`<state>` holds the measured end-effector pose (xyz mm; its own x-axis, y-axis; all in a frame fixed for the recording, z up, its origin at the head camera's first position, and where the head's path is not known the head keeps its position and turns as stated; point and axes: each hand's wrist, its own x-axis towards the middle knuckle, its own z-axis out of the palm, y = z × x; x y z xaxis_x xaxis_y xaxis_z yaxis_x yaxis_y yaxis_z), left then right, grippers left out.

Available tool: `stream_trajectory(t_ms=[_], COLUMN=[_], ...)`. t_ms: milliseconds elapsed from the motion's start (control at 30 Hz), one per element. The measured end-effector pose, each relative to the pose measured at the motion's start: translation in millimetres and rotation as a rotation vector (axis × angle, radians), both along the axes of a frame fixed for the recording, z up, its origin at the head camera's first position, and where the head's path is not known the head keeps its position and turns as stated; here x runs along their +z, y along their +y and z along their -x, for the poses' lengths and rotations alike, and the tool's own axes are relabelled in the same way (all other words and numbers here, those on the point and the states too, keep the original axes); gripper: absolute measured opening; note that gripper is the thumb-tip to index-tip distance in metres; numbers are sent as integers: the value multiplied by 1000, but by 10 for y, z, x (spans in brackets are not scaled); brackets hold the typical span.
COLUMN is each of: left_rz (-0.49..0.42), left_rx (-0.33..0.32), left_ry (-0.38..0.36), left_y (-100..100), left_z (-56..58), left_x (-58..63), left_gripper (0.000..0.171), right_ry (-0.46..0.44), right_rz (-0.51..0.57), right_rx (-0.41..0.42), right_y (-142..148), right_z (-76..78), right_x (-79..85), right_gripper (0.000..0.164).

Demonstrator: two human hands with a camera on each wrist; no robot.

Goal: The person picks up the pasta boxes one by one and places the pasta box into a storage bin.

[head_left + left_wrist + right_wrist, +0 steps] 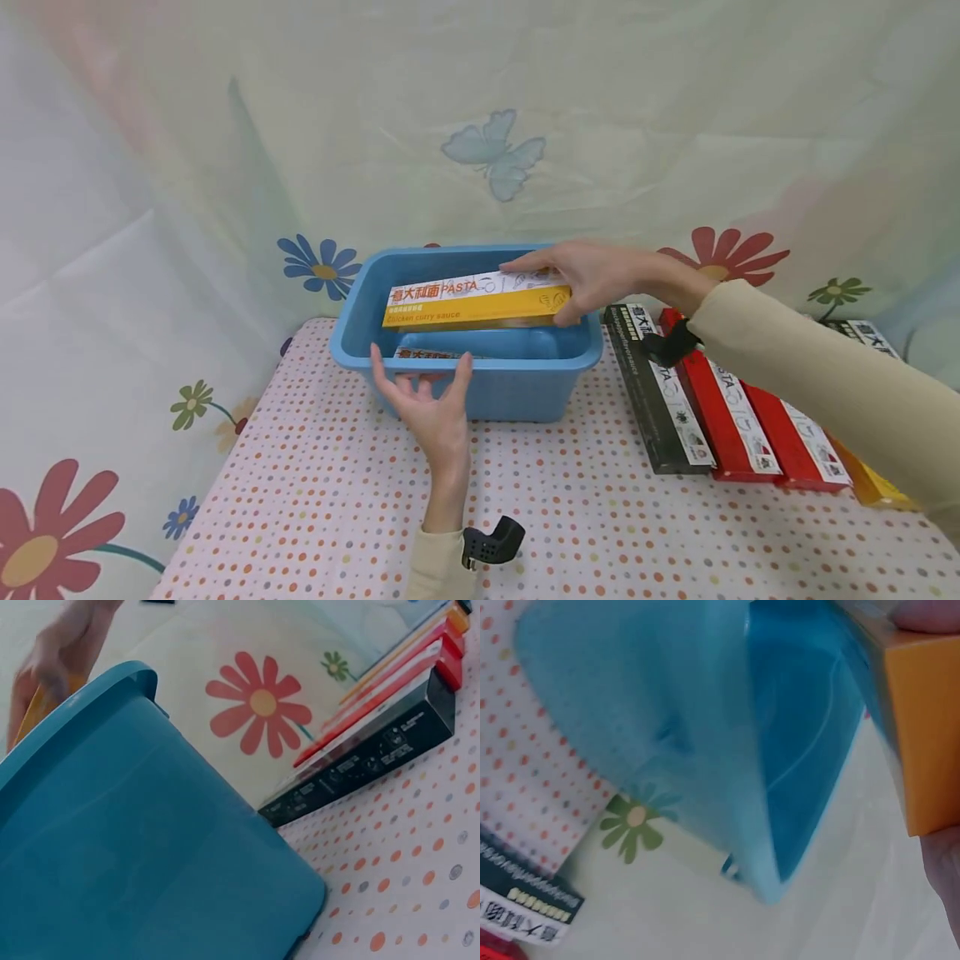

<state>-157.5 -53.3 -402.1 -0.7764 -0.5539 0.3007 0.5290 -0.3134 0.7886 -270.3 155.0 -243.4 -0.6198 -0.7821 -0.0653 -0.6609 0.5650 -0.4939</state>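
Yellow and white, the pasta box (472, 302) hangs over the blue tub (517, 393), the right hand (588, 271) clamping its grip only on the right end, so the unsupported left end might dip and catch the tub's wall while the left hand (433, 417) holds the near rim.

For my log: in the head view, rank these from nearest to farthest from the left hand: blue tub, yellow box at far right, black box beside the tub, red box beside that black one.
Nearest the left hand first:
1. Blue tub: touching it.
2. Black box: right of the tub.
3. Red box: just right of the black one.
4. Yellow box: farthest right.
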Motion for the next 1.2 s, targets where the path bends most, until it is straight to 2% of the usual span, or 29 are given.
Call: stream_trajectory(t_ms=[100,200,367,567,833,1033,1200], left_rz=[8,36,46,45,30,32,41], left_rx=[7,18,17,13,14,17,17], left_ry=[-3,-14,-22,-21,-8,-11,-7], left_y=[-24,-38,-42,-61,-67,-63,-73], left_z=[-14,-15,-26,-46,-50,-65,-74], left_x=[5,17,24,23,28,25,23], left_gripper=[114,114,114,113,112,112,112], right_ry=[-49,-90,-135,-181,-208,-272,-275], right_rz=[-29,-28,-45,-77,-139,-162,-216], right_rx=[49,64,28,-8,26,25,12], right_y=[-183,-305,-395,-432,-560,-598,-573], right_z=[126,232,362,472,652,722,770], right_x=[-32,-51,-88,-142,-168,-258,-307], right_gripper=[89,88,84,87,87,87,88])
